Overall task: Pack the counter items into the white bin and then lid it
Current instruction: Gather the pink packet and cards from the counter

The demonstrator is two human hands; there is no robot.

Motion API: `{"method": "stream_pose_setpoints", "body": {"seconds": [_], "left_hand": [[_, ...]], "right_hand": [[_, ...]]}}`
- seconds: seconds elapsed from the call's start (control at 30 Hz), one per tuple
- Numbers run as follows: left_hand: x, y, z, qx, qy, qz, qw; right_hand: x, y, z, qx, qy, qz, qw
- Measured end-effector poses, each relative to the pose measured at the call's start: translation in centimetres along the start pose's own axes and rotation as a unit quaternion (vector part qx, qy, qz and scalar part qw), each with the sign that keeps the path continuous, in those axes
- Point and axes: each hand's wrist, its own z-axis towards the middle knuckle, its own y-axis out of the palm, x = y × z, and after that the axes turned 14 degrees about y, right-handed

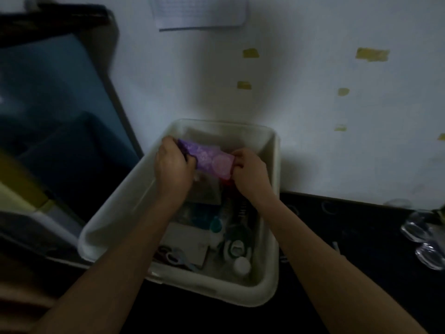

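no writing can be read anywhere; the paper sheet (201,12) at the top centre of the frame is too blurred. the white bin (134,189) sits at centre frame on a dark counter (349,237), against the wall. over its far end, the left hand (172,166) and right hand (250,171) each grip one end of a purple patterned packet (210,159), fingers curled round its edges, the packet stretched between them. below it, near the frame's lower centre, the bin holds scissors (173,257), a white-capped bottle (242,265) and other dim items. clear glassy pieces (423,237) lie at the right edge.
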Motion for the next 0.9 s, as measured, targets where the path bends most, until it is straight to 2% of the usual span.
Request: {"method": "stream_pose_setpoints", "body": {"seconds": [0.1,0.2,0.3,0.37,0.53,0.63,0.8,0.9], "left_hand": [[-3.7,-0.3,0.4,-0.064,-0.007,0.022,0.998],[-7.2,0.5,0.8,-0.177,-0.017,0.015,0.984],[-10.0,2.3,1.5,-0.251,-0.086,-0.001,0.964],[-11.4,3.8,1.8,-0.296,-0.117,0.02,0.948],[-13.4,7.1,0.7,-0.434,-0.106,0.042,0.894],[-14.3,8.5,0.2,-0.467,-0.101,0.03,0.878],[-15.6,9.9,0.0,-0.472,-0.112,0.01,0.874],[-15.9,9.9,-0.4,-0.497,-0.098,-0.008,0.862]], "right_hand": [[-0.8,3.6,1.6,-0.032,0.058,-0.062,0.996],[-0.8,6.5,3.5,-0.085,0.153,-0.051,0.983],[0.5,8.4,4.6,-0.136,0.244,-0.043,0.959],[1.8,9.2,4.9,-0.15,0.28,-0.076,0.945],[3.2,10.6,5.9,-0.167,0.36,-0.104,0.912],[3.7,11.5,6.1,-0.178,0.374,-0.129,0.901],[5.9,12.8,6.8,-0.204,0.418,-0.059,0.883],[7.3,13.3,7.5,-0.189,0.431,-0.036,0.882]]}}
